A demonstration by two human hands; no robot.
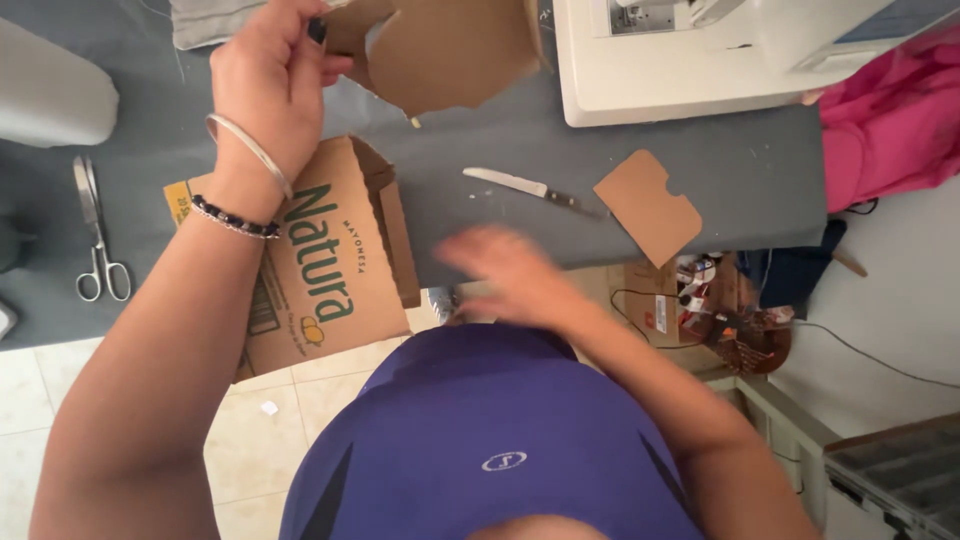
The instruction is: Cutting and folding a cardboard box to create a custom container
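So far 1 shaped cardboard piece (648, 205) lies cut on the bench (500, 150); left hand (265, 85) pinches a ragged cardboard sheet (450, 50) aloft, while the blurred right hand (505, 275) seems open, empty, near the knife (530, 188).

Some things are blurry, hidden or cut off

The right hand (505, 275) is a blur, so its fingers cannot be made out. The left hand (270, 85) hides part of the cut cardboard piece (450, 50), and the top edge cuts both off. The left arm covers part of the flat cardboard box (335, 265). The sewing machine (700, 60) runs off the top.
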